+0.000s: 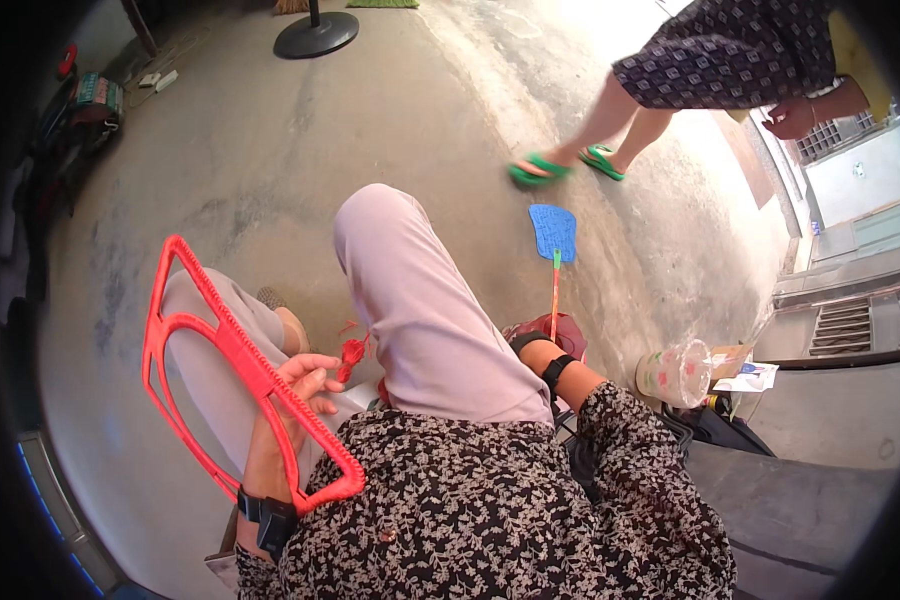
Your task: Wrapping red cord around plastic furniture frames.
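My left hand [308,382] is closed on a red, flat openwork frame [242,352] with curved struts and a stitched-looking edge. The frame slants across my left forearm, and part of my palm is hidden behind it. Right at the fingertips is a small bundle of red thread [352,355] with loose ends, beside my knee. My right forearm [576,382], with a black band at the wrist, reaches forward past my other knee. Its fingers are hidden there. Close by are a dark red item [572,338] and a blue fly swatter [553,232] with a thin green-and-orange handle.
A person in green flip-flops [538,170] stands at the upper right. On my right are a clear plastic tub [673,373] and papers [746,378]. A round black stand base [316,35] is ahead on the concrete floor; dark clutter [82,115] lines the far left.
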A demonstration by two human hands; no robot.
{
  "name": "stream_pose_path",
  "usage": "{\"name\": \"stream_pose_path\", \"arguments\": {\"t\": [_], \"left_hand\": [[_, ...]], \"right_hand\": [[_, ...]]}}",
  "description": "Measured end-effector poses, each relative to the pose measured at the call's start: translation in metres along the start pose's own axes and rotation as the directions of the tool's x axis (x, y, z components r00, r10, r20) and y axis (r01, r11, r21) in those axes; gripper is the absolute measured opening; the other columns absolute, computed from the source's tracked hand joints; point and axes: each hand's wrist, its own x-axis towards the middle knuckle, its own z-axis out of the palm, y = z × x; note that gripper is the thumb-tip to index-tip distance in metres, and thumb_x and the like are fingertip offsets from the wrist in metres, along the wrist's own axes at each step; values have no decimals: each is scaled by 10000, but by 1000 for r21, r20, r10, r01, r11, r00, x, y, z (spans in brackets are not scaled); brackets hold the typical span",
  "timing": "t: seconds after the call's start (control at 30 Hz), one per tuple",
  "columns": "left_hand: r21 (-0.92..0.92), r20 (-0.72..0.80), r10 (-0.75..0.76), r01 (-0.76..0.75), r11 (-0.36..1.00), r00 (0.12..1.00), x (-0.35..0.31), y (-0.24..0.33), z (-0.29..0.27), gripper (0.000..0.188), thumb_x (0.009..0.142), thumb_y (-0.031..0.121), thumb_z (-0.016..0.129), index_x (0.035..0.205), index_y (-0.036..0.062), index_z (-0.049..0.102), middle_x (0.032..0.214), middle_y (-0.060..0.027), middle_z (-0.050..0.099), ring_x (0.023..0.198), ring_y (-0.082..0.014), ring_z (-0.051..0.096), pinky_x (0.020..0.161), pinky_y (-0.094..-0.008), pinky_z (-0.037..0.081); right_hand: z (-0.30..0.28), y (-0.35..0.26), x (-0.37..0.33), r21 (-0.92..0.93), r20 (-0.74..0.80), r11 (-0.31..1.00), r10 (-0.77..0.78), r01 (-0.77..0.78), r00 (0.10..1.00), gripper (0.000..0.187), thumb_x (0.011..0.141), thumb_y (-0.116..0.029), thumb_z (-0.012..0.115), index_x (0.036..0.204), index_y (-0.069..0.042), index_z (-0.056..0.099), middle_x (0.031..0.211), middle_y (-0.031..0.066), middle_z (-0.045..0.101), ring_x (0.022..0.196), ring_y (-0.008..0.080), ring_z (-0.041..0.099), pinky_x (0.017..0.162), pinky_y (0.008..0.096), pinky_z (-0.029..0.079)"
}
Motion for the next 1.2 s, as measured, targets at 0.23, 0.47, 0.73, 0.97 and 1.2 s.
{"name": "stream_pose_path", "arguments": {"t": [0.23, 0.47, 0.73, 0.97, 1.2], "left_hand": [[-19, 35, -7, 8, 1000, 999, 3, 1, 2, 190, 950, 69, 513, 1092, -40, 577, 1080, -126, 618, 851, -150, 628, 664, -253, 541], [-7, 20, 9, -9, 1000, 1000, 8, -3, -2, 200, 943, 69, 527, 1112, -24, 577, 1123, -118, 612, 917, -164, 628, 722, -267, 544], [-38, 19, 100, -99, 994, 995, 9, -8, 0, 221, 927, 51, 534, 1127, -36, 567, 1115, -148, 612, 1012, -223, 625, 835, -313, 536], [-68, 113, 32, -24, 997, 993, 8, -3, 3, 235, 966, 98, 507, 1143, -46, 563, 994, -129, 648, 887, -195, 655, 806, -297, 542], [-62, 146, -1, 11, 998, 989, 8, 4, 16, 245, 949, 133, 564, 1124, -38, 570, 965, -107, 650, 848, -171, 646, 760, -275, 526]], "right_hand": [[-24, 17, 9, 136, -120, 988, -57, 74, 991, 232, 751, -245, 630, 898, -96, 730, 904, 167, 688, 848, 322, 667, 760, 397, 511], [-108, -18, -59, 908, -394, -8, 326, 419, 859, 250, 901, -168, 577, 1068, 12, 624, 841, 43, 632, 812, 135, 600, 781, 282, 465], [-180, -51, -96, 726, -663, 395, 186, 563, 725, 267, 937, -214, 580, 1084, 9, 597, 761, 52, 617, 708, 122, 591, 671, 266, 469], [-159, -66, -71, 337, -784, 935, 213, 111, 583, 299, 864, -157, 666, 1138, -83, 573, 731, 116, 638, 655, 235, 628, 621, 339, 495], [-143, -66, -75, 837, -529, 245, 141, 489, 837, 402, 879, -111, 629, 1267, -80, 531, 838, 30, 646, 745, 92, 586, 677, 270, 493]]}}
